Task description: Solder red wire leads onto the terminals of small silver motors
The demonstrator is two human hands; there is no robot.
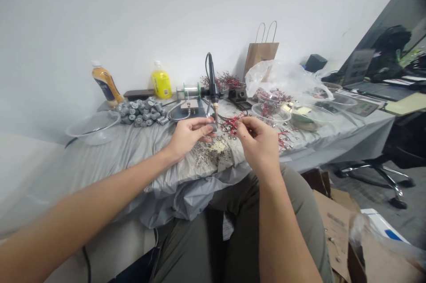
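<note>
Grey cylinder, small, out over the front part of the table, gripped between thumb and fingertips of the left hand. Right beside it, soldering iron with black handle, upright, tip pointing down; contact between the two impossible to tell. Near the red wires, right hand, curled closed with thumb against forefinger; contents of that pinch hidden from view.

To the left, clear bowl with something dark showing through, too unclear to name. Behind the right hand, clear tub near more red wiring, and beside it a low clear dish with a dull green lump. Towards the wall, orange bottle with dark label, yellow bottle, both white-capped; brown paper bag behind a crumpled clear plastic bag.

Between bowl and yellow bottle, heap of grey cylinders. Underneath, table draped in wrinkled grey plastic, strewn with crumbs and bits below the hands. Beyond, plain pale wall; at right, laptop, wheeled chair, and cardboard box lower down.
</note>
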